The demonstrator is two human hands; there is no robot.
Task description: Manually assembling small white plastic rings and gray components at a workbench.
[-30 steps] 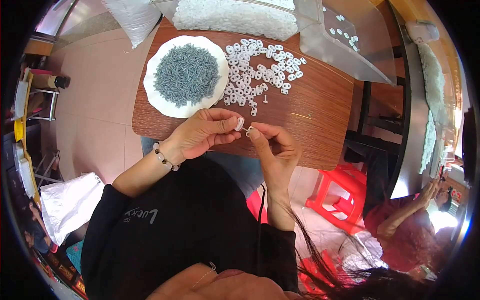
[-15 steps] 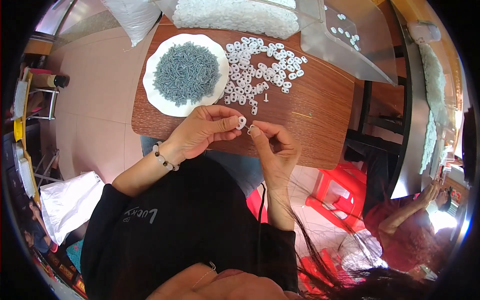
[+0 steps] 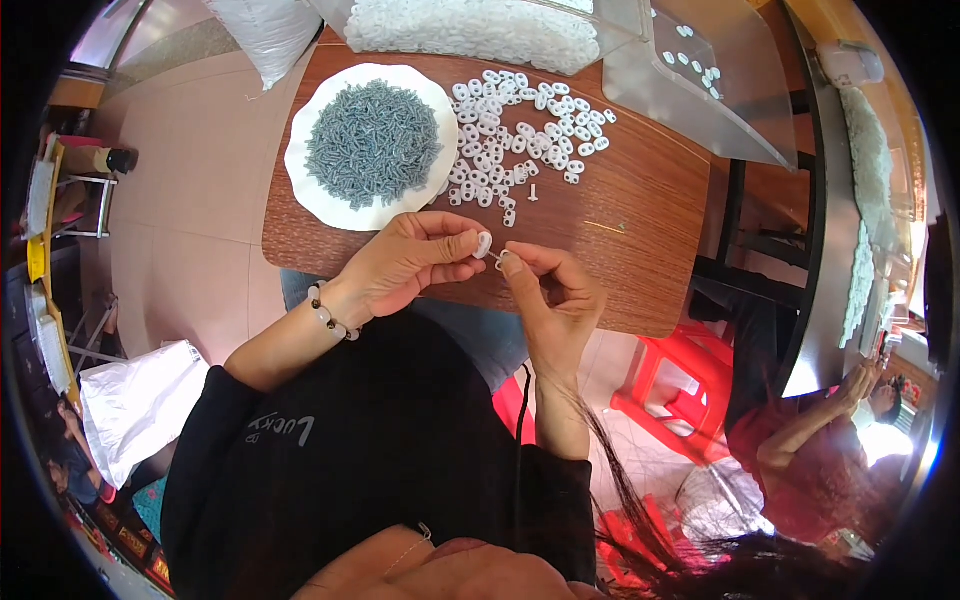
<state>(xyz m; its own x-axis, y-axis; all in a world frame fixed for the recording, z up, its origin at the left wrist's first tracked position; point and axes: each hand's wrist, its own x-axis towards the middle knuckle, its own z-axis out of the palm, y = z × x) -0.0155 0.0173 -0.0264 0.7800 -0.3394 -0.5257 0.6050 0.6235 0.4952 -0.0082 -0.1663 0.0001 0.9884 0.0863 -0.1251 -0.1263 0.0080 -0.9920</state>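
Note:
My left hand (image 3: 425,258) pinches a small white oval plastic piece (image 3: 484,245) between thumb and forefinger, over the near part of the table. Just right of it, my right hand (image 3: 553,285) has thumb and forefinger closed on a small metal ring piece (image 3: 505,261); its thin shaft points at the white piece, and whether it enters a hole is too small to tell. Beyond my hands lies a spread of white two-hole plastic pieces (image 3: 488,122). Left of that, a white scalloped plate (image 3: 300,185) holds a heap of small grey-blue screws (image 3: 373,145).
Clear plastic bins (image 3: 700,125) stand at the table's far side, one full of white pieces (image 3: 470,35). A single small white part (image 3: 533,193) lies apart on the brown wooden table (image 3: 650,240). Red stools (image 3: 675,395) and a co-worker in red (image 3: 800,450) are at the right.
The white piece in my left fingers has turned and now shows more of its edge. My right hand has barely shifted.

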